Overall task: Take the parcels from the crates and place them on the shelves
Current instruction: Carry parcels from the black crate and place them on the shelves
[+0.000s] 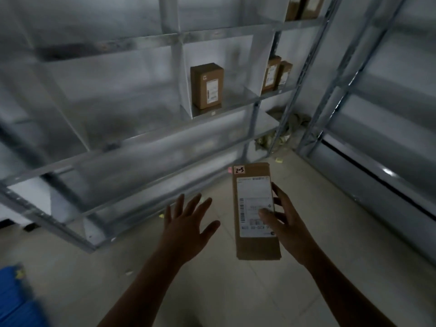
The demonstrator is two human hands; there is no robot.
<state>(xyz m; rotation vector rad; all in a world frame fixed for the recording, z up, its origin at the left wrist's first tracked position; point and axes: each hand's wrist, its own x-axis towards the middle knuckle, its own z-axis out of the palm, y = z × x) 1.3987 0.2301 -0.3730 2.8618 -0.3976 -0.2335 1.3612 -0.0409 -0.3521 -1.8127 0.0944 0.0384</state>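
Left hand [188, 230] splayed; right hand [286, 226] gripping.

This is a parcel storeroom, a warehouse bay for sorted deliveries. A galvanised steel rack [212, 31] fills the wall ahead, its shelves cut into compartments by white dividers [257, 67]. A cardboard box [207, 84] with a printed shipping label stands upright in one compartment, two more boxes [273, 73] stand in the next one to the right, and others [304, 7] sit on the level above. A second rack [349, 74] runs along the right side. The flat parcel [256, 246] in the foreground carries a barcoded label [253, 197] and a handwritten "2-3" sticker [239, 170]. A blue crate [16, 300] shows at the lower left corner, and paper scraps [279, 159] litter the pale floor [236, 291].
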